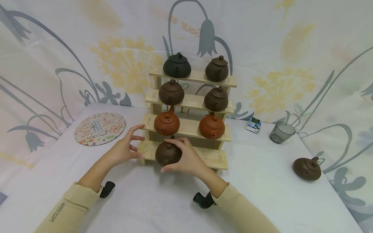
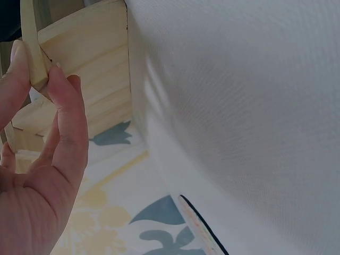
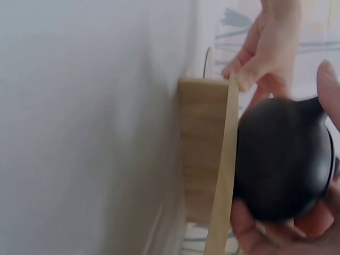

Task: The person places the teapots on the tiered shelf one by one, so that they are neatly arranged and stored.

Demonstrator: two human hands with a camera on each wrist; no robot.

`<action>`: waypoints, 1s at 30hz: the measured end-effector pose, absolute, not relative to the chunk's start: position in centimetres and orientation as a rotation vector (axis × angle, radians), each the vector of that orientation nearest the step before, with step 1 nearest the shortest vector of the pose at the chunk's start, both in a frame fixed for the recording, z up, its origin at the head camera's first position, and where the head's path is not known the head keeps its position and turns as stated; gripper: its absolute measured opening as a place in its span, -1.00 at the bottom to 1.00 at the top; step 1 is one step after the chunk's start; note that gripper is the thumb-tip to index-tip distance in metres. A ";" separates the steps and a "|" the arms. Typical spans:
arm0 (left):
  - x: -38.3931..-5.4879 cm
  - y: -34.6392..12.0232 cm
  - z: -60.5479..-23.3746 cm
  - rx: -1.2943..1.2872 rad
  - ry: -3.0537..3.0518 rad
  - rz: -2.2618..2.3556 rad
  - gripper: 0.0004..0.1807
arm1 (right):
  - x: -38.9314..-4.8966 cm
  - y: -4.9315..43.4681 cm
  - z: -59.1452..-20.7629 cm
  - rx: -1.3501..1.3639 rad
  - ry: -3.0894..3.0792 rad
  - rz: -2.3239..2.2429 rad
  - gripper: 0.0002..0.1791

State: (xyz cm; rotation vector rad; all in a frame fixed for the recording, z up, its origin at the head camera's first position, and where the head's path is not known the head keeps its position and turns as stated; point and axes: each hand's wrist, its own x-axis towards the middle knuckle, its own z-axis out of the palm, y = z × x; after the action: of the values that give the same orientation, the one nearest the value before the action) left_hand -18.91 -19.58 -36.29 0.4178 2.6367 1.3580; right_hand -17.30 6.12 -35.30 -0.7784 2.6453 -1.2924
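My right hand [image 1: 187, 160] holds a dark brown teapot [image 1: 166, 154] on the lowest board [image 1: 208, 156] of a stepped wooden rack, thumb at the front and fingers over the far side. In the right wrist view the teapot [image 3: 281, 159] sits right at the board [image 3: 226, 175], its spout toward the top right. At the board's left end my left hand [image 1: 122, 150] pinches the wood between thumb and finger; the left wrist view shows this board end [image 2: 36, 64] close up. Above stand two reddish clay teapots [image 1: 166, 123] [image 1: 212, 127], one on each side of the third board.
Higher up sit brown teapots [image 1: 171, 93] and a black one [image 1: 177, 66]. A round floral mat [image 1: 100, 128] lies left. To the right are a small box [image 1: 253, 125], a grey glass cup [image 1: 282, 132] and another brown teapot [image 1: 307, 169]. Patterned cloth [image 1: 116, 48] hangs behind.
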 end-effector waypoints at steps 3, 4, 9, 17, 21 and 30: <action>-19.0 -19.5 -36.2 0.420 2.633 1.358 0.11 | -17.5 6.9 -35.3 -0.825 2.592 -1.381 -0.15; -19.0 -19.5 -36.1 0.419 2.632 1.359 0.11 | -17.6 7.1 -35.3 -0.840 2.574 -1.411 -0.17; -19.0 -19.5 -36.0 0.426 2.638 1.358 0.10 | -18.0 7.1 -35.5 -0.909 2.507 -1.519 -0.24; -19.0 -19.4 -36.1 0.448 2.618 1.376 0.10 | -18.2 6.1 -36.3 -0.903 2.468 -1.597 -0.25; -19.0 -19.4 -36.1 0.432 2.620 1.379 0.10 | -17.6 6.6 -36.1 -0.905 2.470 -1.672 -0.33; -18.8 -19.4 -36.1 0.405 2.616 1.370 0.12 | -15.8 10.7 -36.3 -0.890 2.459 -1.870 -0.54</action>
State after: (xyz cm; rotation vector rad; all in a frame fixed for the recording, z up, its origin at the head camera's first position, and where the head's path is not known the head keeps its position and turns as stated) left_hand -18.83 -19.41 -36.10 0.4047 2.6155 1.3698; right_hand -15.76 10.66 -36.33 -0.8896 2.4592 -1.8703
